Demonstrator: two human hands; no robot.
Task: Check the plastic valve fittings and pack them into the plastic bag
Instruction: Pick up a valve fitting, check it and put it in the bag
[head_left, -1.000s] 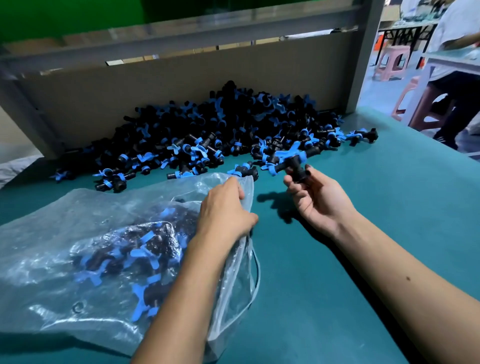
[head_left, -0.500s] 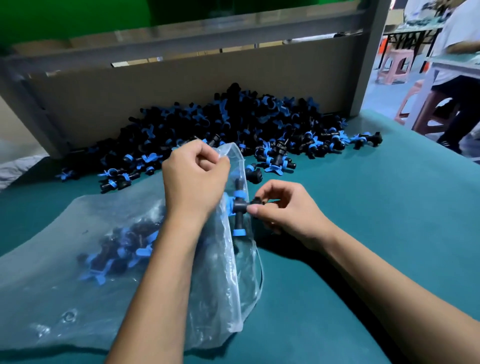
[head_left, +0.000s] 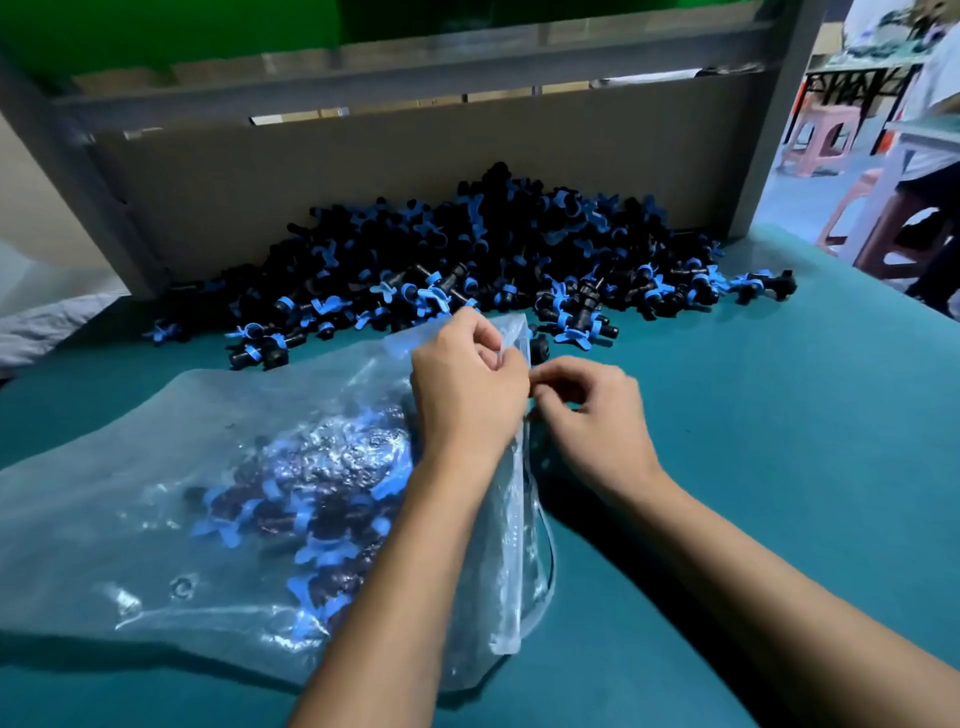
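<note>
**At the bag's mouth: feeding a fitting in**

Nearest the camera, on the teal table (head_left: 727, 415), lies the clear plastic bag (head_left: 156, 467), already holding a cluster of black-and-blue valve fittings (head_left: 311, 499) seen through the film. Its open edge stands up on the right side. The left hand (head_left: 467, 384) has its fingers curled round that upper edge, pinching the film and lifting it. Just beside it, touching the mouth, the right hand (head_left: 587, 410) has its fingertips bunched together at the opening; whether they hold a fitting cannot be told, as the fingers hide it.

To do this step well, I judge the left hand should keep the mouth raised and wide, so a fitting drops clear of the film rather than snagging its handle. The right hand does best letting go only once inside the opening, aiming toward the cluster.

Farther back, the loose pile of fittings (head_left: 493, 249) is heaped against a brown cardboard backboard (head_left: 363, 171), spilling forward close to the bag. Many remain unpacked. Beyond, at right, stand pink stools (head_left: 821, 135).
</note>
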